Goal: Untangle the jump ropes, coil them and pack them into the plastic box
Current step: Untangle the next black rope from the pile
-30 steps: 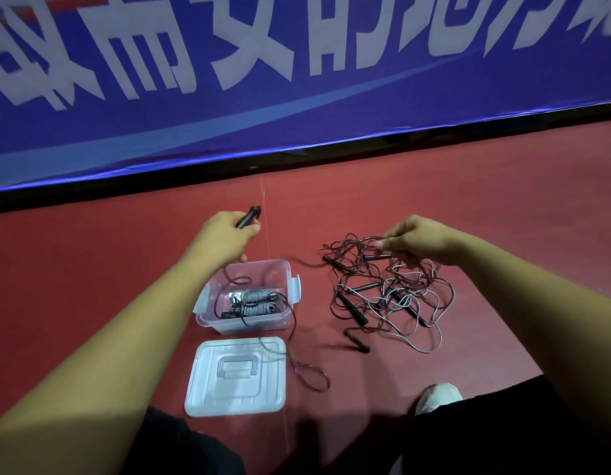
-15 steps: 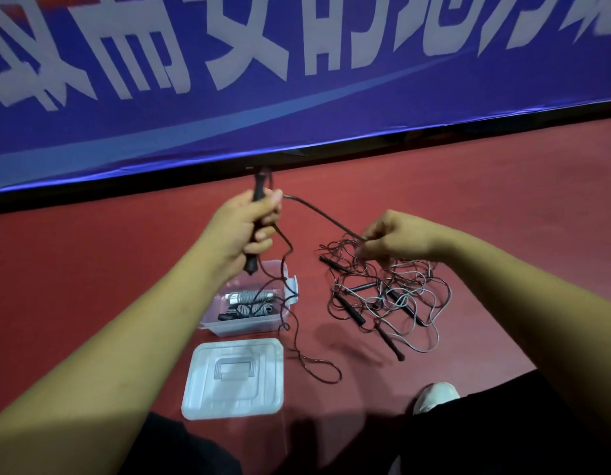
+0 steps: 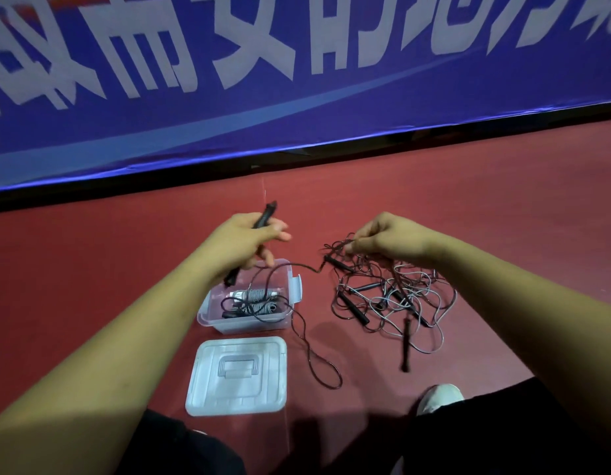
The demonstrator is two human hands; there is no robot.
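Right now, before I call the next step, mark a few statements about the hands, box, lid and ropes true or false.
The left hand grips a black handle. True.
The lid is on the box. False: it lies on the floor, nearer the person than the box.
The box already holds coiled rope. True.
The right hand is empty. False: its fingers pinch the tangled pile.
The tangled pile lies left of the box. False: it lies to its right.

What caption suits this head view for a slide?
Left hand grips a rope handle; right hand pinches the tangled jump ropes beside the open plastic box.
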